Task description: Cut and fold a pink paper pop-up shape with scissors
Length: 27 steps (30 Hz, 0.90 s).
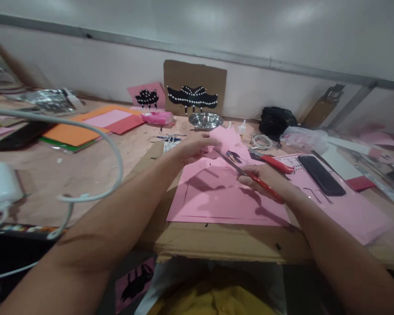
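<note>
A small piece of pink paper (228, 139) is pinched in my left hand (198, 148), above the larger pink sheet. My right hand (258, 177) grips red-handled scissors (265, 189), whose blades point up and left to the held paper's lower edge. Under both hands a large pink sheet (216, 205) lies on brown cardboard (216, 243). A red-handled cutter or tool (277, 164) rests just beyond my right hand. Dark scraps lie beside the blades.
A black phone (321, 175) lies on pink paper at the right. Behind are a steel bowl (205, 121), a glue bottle (242, 127) and beaded black cutouts on cardboard (195, 72). Coloured sheets (75, 131) lie at the left, where a white cable (113, 148) arches up.
</note>
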Available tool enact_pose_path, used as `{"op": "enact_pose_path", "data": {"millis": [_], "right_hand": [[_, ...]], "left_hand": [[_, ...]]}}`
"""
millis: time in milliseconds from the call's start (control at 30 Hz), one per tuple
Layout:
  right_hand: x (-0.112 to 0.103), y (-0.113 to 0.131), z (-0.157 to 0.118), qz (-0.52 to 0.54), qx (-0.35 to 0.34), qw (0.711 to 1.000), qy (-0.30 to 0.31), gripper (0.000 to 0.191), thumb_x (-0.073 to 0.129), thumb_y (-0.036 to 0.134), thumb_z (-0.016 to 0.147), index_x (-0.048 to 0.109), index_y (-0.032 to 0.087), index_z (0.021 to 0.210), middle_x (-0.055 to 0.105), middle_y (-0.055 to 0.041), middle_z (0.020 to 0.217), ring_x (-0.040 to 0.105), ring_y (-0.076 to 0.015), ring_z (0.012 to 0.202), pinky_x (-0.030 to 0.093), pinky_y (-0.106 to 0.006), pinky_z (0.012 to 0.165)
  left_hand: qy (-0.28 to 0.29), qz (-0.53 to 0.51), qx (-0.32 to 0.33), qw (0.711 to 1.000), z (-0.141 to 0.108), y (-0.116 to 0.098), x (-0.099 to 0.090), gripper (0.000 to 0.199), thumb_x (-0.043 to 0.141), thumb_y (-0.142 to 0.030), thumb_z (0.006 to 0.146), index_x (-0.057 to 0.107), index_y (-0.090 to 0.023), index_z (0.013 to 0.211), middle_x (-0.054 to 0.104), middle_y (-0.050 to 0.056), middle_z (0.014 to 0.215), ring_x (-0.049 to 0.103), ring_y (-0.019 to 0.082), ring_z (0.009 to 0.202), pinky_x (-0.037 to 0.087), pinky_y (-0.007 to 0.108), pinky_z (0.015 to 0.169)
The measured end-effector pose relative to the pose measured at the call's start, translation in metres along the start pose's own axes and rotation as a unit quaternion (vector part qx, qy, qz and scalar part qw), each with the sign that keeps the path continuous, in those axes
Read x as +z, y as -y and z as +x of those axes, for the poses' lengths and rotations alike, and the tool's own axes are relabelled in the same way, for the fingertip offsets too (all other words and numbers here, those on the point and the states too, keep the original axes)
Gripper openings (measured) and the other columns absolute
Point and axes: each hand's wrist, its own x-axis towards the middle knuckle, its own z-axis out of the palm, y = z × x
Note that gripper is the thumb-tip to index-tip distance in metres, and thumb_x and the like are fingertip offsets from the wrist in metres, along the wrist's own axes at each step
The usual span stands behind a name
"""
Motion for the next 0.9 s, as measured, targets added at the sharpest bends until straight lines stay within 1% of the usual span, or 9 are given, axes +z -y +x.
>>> {"op": "enact_pose_path", "data": {"millis": [100, 200, 300, 400, 533, 767, 900], "right_hand": [[0.0003, 0.0003, -0.0008, 0.012, 0.028, 0.999, 0.016, 0.041, 0.056, 0.057, 0.087, 0.062, 0.018, 0.079, 0.065, -0.0033, 0.074, 0.057, -0.0144, 0.059, 0.037, -0.025, 0.054], [-0.0008, 0.0023, -0.0021, 0.005, 0.046, 0.999, 0.025, 0.042, 0.058, 0.059, 0.087, 0.062, 0.018, 0.081, 0.068, -0.0030, 0.074, 0.058, -0.0138, 0.056, 0.039, -0.025, 0.055], [-0.0024, 0.0050, -0.0026, -0.009, 0.040, 0.999, 0.031, 0.044, 0.057, 0.060, 0.088, 0.059, 0.018, 0.076, 0.065, -0.0023, 0.069, 0.058, -0.0135, 0.054, 0.040, -0.026, 0.057], [-0.0030, 0.0059, -0.0021, -0.021, 0.020, 0.999, 0.028, 0.046, 0.055, 0.061, 0.088, 0.056, 0.018, 0.071, 0.064, -0.0023, 0.069, 0.059, -0.0142, 0.058, 0.041, -0.027, 0.060], [-0.0027, 0.0039, -0.0022, -0.021, 0.018, 0.999, 0.027, 0.045, 0.055, 0.062, 0.087, 0.057, 0.018, 0.075, 0.065, -0.0029, 0.074, 0.058, -0.0154, 0.062, 0.038, -0.027, 0.059], [-0.0018, 0.0015, -0.0027, -0.022, 0.017, 0.999, 0.025, 0.043, 0.055, 0.060, 0.087, 0.060, 0.018, 0.076, 0.063, -0.0021, 0.071, 0.055, -0.0153, 0.061, 0.034, -0.026, 0.058], [-0.0017, 0.0017, -0.0026, -0.044, 0.019, 0.999, 0.024, 0.040, 0.054, 0.056, 0.088, 0.060, 0.019, 0.075, 0.064, -0.0016, 0.072, 0.057, -0.0161, 0.064, 0.034, -0.026, 0.058]], "left_hand": [[-0.005, 0.005, 0.023, 1.000, -0.0019, -0.0017, 0.0040, 0.023, 0.079, -0.030, 0.072, 0.061, -0.019, 0.081, 0.049, -0.002, 0.062, 0.043, 0.006, 0.045, 0.017, 0.021, 0.037], [0.002, 0.007, 0.034, 0.999, -0.0021, -0.0020, 0.0064, 0.024, 0.079, -0.030, 0.071, 0.060, -0.018, 0.079, 0.053, 0.000, 0.067, 0.046, 0.006, 0.048, 0.018, 0.021, 0.038], [0.000, 0.008, 0.032, 0.999, -0.0011, -0.0006, 0.0058, 0.025, 0.080, -0.031, 0.071, 0.061, -0.018, 0.079, 0.054, 0.000, 0.070, 0.047, 0.005, 0.050, 0.019, 0.020, 0.038], [0.003, 0.000, 0.031, 1.000, 0.0003, 0.0014, 0.0040, 0.024, 0.081, -0.029, 0.069, 0.063, -0.018, 0.080, 0.056, 0.001, 0.070, 0.050, 0.006, 0.052, 0.027, 0.021, 0.041], [0.006, -0.004, 0.031, 0.999, 0.0013, 0.0025, 0.0034, 0.023, 0.082, -0.025, 0.068, 0.064, -0.019, 0.080, 0.058, 0.002, 0.070, 0.056, 0.009, 0.056, 0.037, 0.022, 0.047], [0.021, -0.014, 0.033, 0.999, 0.0001, 0.0001, 0.0059, 0.024, 0.082, -0.024, 0.068, 0.063, -0.017, 0.081, 0.064, 0.004, 0.074, 0.063, 0.011, 0.062, 0.045, 0.023, 0.053], [0.030, -0.016, 0.032, 0.999, -0.0016, -0.0020, 0.0073, 0.023, 0.080, -0.023, 0.068, 0.062, -0.017, 0.079, 0.065, 0.005, 0.073, 0.064, 0.012, 0.063, 0.047, 0.024, 0.054]]}}
